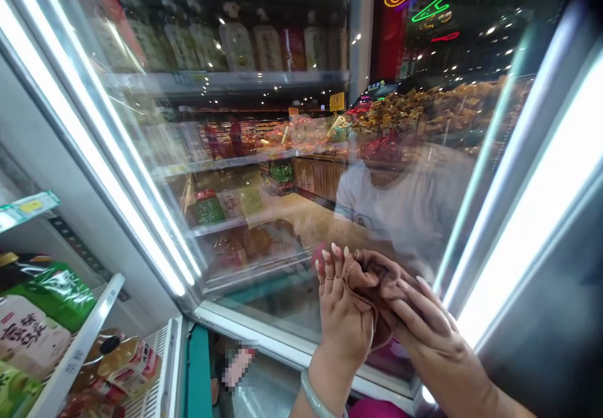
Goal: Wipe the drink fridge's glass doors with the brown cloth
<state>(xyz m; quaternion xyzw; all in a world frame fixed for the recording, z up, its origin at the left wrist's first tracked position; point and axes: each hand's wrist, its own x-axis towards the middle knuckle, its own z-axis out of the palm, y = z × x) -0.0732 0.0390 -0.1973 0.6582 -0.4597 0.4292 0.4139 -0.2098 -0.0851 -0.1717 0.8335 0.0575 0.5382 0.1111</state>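
Observation:
A crumpled brown cloth [372, 283] lies against the lower part of a glass door [282, 230]. My left hand [342, 311], with a pale green bangle at the wrist, has its fingers spread upward against the glass, and the cloth bunches beside its thumb. On the right, my right hand [436, 330] is wrapped over the cloth and presses it; its fingers point up and left. The two hands are close together, with the cloth between them. Part of the cloth is hidden under my right hand.
Bright light strips [541, 217] run along the door's right side. At the left, shelves hold green packages [56, 286] and bottles [106, 358]. A metal frame edge [264, 336] borders the glass bottom. The glass reflects shelves, neon signs and a person in a light shirt.

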